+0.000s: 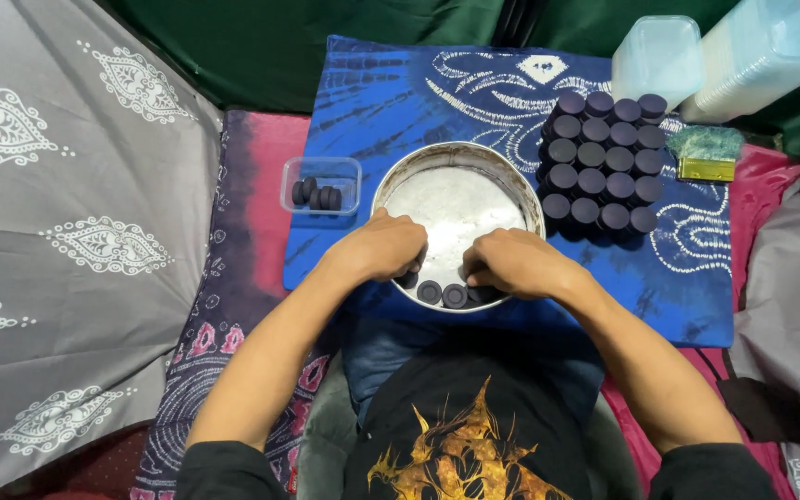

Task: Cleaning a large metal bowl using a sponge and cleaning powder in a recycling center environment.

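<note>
A round metal pan [520, 182] with white powder in it sits on a blue patterned cloth [391, 102]. Several dark round discs [443, 293] lie along the pan's near rim. My left hand [383, 245] rests inside the pan at the near left, fingers curled down over a disc. Opposite it, my right hand [511, 262] is at the near right, fingers curled over discs too. What the fingers grip is hidden under each hand.
A stacked block of several dark discs [601, 159] stands right of the pan. A small clear plastic box [321, 185] holding a few discs sits to the left. Stacks of clear containers [715, 56] and a green-and-gold packet [706, 153] lie at the back right.
</note>
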